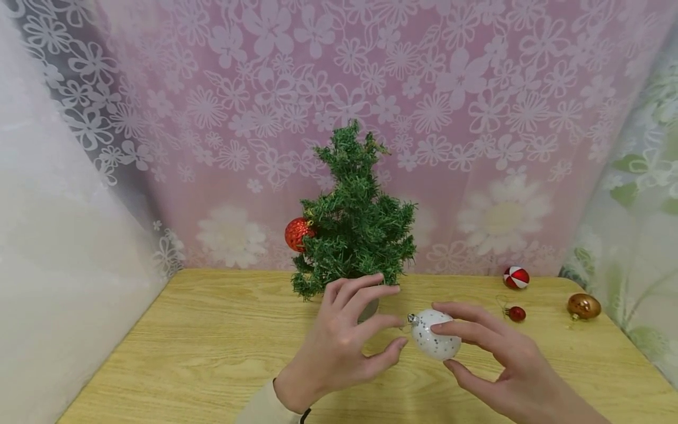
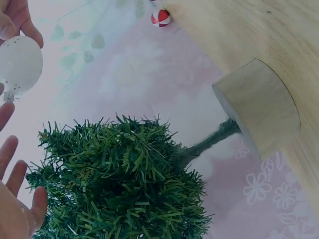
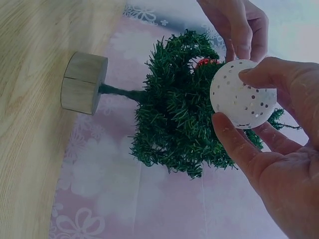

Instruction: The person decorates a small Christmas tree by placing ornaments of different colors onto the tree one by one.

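Observation:
A white bauble [image 1: 435, 334] with silver dots is held between the thumb and fingers of my right hand [image 1: 508, 359], its silver cap turned toward the left. Close by that cap, my left hand [image 1: 346, 335] has its fingers spread, thumb and forefinger apart. A thin loop seems to hang at the cap, too faint to make out well. Behind the hands stands a small green Christmas tree [image 1: 355, 218], its round wooden base [image 2: 259, 107] plain in both wrist views. On the tree's left side hangs a red bauble [image 1: 299, 234].
On the right of the wooden table [image 1: 212, 330] lie a red-and-white bauble [image 1: 516, 277], a small red bauble [image 1: 515, 313] with a string loop, and a gold bauble [image 1: 584, 306]. A flowered pink curtain [image 1: 265, 106] hangs along the back edge.

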Available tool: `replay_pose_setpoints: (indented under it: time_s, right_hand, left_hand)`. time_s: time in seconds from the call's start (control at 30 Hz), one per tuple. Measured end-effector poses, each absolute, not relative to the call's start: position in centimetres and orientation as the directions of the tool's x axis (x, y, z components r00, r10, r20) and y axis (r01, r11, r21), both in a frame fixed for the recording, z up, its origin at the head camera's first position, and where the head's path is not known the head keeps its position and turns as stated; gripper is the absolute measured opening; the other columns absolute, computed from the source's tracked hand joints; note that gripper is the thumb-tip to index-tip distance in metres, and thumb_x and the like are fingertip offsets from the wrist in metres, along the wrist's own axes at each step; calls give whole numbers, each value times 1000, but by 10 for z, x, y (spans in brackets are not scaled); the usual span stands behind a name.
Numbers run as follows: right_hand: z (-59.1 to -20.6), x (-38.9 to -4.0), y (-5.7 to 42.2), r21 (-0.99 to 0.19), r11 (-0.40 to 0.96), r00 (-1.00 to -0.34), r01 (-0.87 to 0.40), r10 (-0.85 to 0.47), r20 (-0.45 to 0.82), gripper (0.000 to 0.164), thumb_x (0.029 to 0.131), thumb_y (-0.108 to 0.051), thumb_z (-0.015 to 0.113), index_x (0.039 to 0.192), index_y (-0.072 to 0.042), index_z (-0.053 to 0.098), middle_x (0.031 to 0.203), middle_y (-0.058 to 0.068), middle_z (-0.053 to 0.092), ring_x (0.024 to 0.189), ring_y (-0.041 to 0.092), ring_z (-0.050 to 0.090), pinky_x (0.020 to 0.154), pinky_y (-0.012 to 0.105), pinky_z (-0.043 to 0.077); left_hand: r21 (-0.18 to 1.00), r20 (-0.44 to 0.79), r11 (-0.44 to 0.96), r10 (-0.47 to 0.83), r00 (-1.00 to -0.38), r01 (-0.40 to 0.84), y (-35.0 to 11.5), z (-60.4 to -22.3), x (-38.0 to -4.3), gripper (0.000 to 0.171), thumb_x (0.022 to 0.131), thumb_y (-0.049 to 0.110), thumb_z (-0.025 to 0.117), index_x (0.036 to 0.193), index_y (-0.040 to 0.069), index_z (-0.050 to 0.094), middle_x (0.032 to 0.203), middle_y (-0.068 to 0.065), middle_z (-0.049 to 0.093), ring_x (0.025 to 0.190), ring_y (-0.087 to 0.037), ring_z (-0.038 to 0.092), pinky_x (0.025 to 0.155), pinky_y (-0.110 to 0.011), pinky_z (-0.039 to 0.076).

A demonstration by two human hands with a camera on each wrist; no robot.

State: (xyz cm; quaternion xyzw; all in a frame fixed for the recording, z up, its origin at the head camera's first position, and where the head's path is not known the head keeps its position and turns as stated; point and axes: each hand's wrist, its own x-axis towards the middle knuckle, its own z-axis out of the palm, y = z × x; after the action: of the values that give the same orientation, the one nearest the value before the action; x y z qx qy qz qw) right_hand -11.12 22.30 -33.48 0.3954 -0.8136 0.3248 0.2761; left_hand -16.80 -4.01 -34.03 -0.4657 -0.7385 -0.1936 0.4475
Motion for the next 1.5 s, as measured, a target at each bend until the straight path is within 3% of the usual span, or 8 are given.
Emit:
replay_pose_setpoints:
  time_s: [0.43, 0.6, 0.87, 0.93, 1.07, 1.1, 1.3, 1.5]
  right_hand:
    - [-342, -114, 220, -330, 421, -518, -845, -489, 702, 51, 87, -18, 83, 133, -10, 64, 145, 4, 57, 124, -1, 57, 87, 8, 52]
    - [-342, -114, 219, -314, 450, -523, -836, -480, 705, 46, 90, -27, 78, 132, -13, 64, 141, 2, 56, 122, 1, 55, 88, 8, 50]
    - [-341, -113, 212, -308, 454, -530, -836, -522, 668, 36, 98, -35, 66, 131, -20, 63, 134, 5, 50, 121, 6, 48, 89, 10, 49]
    - [-340, -112, 211, -319, 469, -552, -823, -530, 644, 35, 95, -23, 72, 129, -23, 62, 139, 4, 50, 123, 6, 50, 88, 11, 49]
    - [-339, -111, 209, -354, 506, -609, -787, -541, 580, 59, 81, 2, 78, 126, -30, 57, 145, -3, 52, 125, 3, 50, 86, 16, 50]
    - [-338, -111, 208, -357, 510, -615, -782, -544, 570, 66, 75, 7, 78, 124, -30, 55, 144, -5, 53, 123, 2, 50, 85, 18, 50]
    - [-339, -111, 202, -448, 501, -671, -741, -521, 528, 58, 78, 9, 68, 116, -31, 51, 128, -10, 55, 108, 3, 50, 76, 20, 47]
    - [-341, -114, 189, -450, 508, -670, -735, -445, 594, 40, 91, 6, 67, 105, -28, 52, 102, -16, 54, 83, -4, 49, 66, 14, 41]
  left_hand:
    - [-121, 854, 467, 499, -149, 876, -42, -345, -169, 4, 89, 26, 76, 92, 24, 76, 134, 0, 65, 133, -23, 57, 104, -45, 44]
    - [-46, 895, 429, 420, -154, 902, -43, -344, -170, 9, 94, 21, 65, 89, 21, 72, 127, -4, 68, 125, -25, 61, 102, -42, 45]
    - [-51, 930, 415, 352, -109, 908, -43, -345, -172, 13, 97, 18, 60, 91, 17, 72, 101, 2, 72, 92, -12, 67, 86, -29, 49]
    - [-62, 928, 429, 356, -107, 901, -43, -345, -172, 14, 98, 19, 59, 92, 17, 73, 99, 4, 72, 91, -10, 67, 86, -29, 49]
    - [-109, 921, 481, 378, -94, 870, -42, -345, -172, 14, 97, 19, 60, 92, 19, 73, 99, 6, 73, 92, -9, 67, 87, -33, 48]
    - [-136, 920, 497, 384, -76, 857, -41, -345, -172, 13, 96, 19, 60, 91, 19, 73, 99, 6, 73, 93, -9, 67, 87, -34, 49]
    - [-282, 910, 557, 414, 33, 781, -39, -343, -172, 13, 93, 19, 58, 87, 20, 69, 97, 6, 73, 91, -11, 69, 85, -37, 51]
    - [-324, 907, 544, 412, 90, 774, -36, -345, -173, 12, 92, 18, 58, 87, 19, 70, 97, 5, 73, 92, -13, 70, 83, -35, 52]
